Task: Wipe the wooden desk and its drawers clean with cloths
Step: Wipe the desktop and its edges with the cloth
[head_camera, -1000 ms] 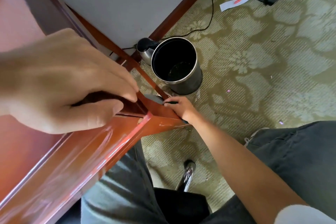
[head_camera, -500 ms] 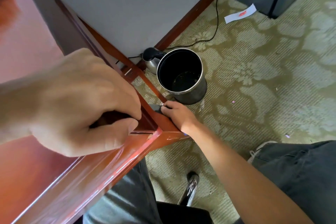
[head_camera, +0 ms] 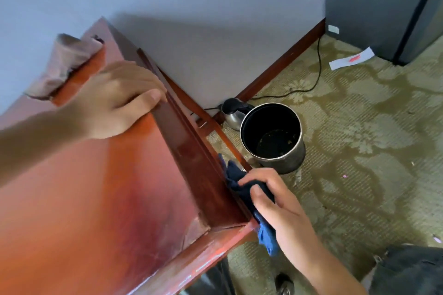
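1. The wooden bench stood against the wall, its reddish top filling the left of the view and its right side panel facing the carpet.
2. A dark blue cloth lay pressed against that side panel near the front corner, its lighter tail hanging below the edge.
3. The right hand held the cloth, fingers curled round it, likely so the wad could be rubbed along the panel's moulded edge.
4. The left hand rested on the top with fingers bent over the far edge, holding nothing; it seemed to brace the body while leaning over.
5. A second, pinkish cloth sat on the top's back corner, apart from both hands.
6. On the carpet just beside the bench stood a metal bin, a kettle behind it by the skirting.
7. No drawer could be made out.
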A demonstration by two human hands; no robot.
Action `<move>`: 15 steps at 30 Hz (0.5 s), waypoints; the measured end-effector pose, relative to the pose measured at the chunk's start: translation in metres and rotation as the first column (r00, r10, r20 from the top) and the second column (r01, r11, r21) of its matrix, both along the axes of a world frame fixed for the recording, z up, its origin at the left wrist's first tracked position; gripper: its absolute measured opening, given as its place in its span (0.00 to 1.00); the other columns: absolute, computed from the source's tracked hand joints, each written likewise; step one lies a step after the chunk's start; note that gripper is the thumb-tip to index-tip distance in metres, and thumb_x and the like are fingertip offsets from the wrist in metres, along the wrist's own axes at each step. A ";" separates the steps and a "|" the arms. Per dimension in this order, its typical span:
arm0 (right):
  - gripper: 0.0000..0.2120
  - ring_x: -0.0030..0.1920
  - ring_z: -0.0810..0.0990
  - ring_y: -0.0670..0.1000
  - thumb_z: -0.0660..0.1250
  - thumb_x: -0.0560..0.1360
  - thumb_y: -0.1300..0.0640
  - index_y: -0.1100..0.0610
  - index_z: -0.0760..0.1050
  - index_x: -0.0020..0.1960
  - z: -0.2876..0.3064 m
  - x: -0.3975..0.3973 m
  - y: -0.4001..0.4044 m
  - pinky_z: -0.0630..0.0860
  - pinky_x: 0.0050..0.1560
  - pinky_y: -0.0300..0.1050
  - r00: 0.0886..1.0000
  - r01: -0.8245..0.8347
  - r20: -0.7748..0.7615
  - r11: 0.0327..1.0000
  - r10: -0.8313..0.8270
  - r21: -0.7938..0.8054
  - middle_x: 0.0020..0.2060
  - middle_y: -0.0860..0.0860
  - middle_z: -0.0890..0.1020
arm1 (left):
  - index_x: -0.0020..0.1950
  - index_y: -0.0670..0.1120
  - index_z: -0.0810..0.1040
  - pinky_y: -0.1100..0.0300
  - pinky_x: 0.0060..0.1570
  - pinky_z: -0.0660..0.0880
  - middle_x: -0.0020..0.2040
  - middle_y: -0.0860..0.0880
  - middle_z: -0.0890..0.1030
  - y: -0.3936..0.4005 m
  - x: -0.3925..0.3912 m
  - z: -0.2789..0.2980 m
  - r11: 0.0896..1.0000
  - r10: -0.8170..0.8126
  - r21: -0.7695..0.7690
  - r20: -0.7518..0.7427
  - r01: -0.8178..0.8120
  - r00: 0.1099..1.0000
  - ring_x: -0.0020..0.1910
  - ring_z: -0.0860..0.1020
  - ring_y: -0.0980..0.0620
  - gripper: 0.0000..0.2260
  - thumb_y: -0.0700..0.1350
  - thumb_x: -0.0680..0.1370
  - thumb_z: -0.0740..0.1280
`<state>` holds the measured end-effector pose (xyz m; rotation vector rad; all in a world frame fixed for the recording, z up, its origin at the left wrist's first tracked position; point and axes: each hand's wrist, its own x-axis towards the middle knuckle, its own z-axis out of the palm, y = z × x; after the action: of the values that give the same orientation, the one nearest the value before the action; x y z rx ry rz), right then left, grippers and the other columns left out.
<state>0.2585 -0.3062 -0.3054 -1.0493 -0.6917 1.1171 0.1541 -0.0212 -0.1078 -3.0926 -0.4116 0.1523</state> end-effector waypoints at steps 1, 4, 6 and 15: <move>0.10 0.55 0.78 0.50 0.63 0.81 0.51 0.48 0.79 0.59 0.004 0.003 0.018 0.71 0.57 0.47 1.000 -0.011 0.022 1.000 0.011 0.014 0.54 0.49 0.79 | 0.55 0.45 0.85 0.45 0.65 0.70 0.55 0.48 0.85 0.012 0.002 0.000 1.000 -0.003 0.022 0.011 0.002 1.000 0.58 0.81 0.43 0.22 0.52 0.86 0.53; 0.08 0.59 0.76 0.44 0.65 0.80 0.51 0.42 0.79 0.56 0.013 0.014 0.089 0.69 0.62 0.42 0.992 -0.046 0.115 0.999 0.042 0.029 0.56 0.47 0.77 | 0.56 0.48 0.85 0.41 0.64 0.70 0.54 0.52 0.85 0.023 0.012 -0.003 1.000 0.015 0.016 -0.023 -0.014 1.000 0.56 0.80 0.46 0.21 0.52 0.85 0.52; 0.08 0.64 0.73 0.45 0.63 0.79 0.47 0.35 0.76 0.55 0.018 0.019 0.152 0.67 0.70 0.47 0.978 -0.063 0.201 0.998 0.057 0.024 0.60 0.46 0.76 | 0.51 0.49 0.85 0.40 0.62 0.70 0.50 0.56 0.84 0.025 0.010 -0.008 1.000 -0.009 0.015 -0.066 0.010 0.998 0.52 0.80 0.49 0.21 0.52 0.84 0.52; 0.20 0.65 0.73 0.47 0.60 0.83 0.55 0.61 0.73 0.72 0.036 0.036 0.294 0.67 0.63 0.31 0.944 -0.184 0.276 0.983 0.180 -0.011 0.66 0.51 0.76 | 0.48 0.51 0.84 0.41 0.58 0.70 0.46 0.57 0.83 0.027 0.011 -0.007 0.998 0.041 -0.036 -0.023 -0.042 0.999 0.49 0.79 0.51 0.18 0.52 0.83 0.54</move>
<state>0.2947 -0.0123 -0.2696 -1.1583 -1.0361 1.1316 0.1650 0.0054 -0.1144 -3.1164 -0.4785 0.1971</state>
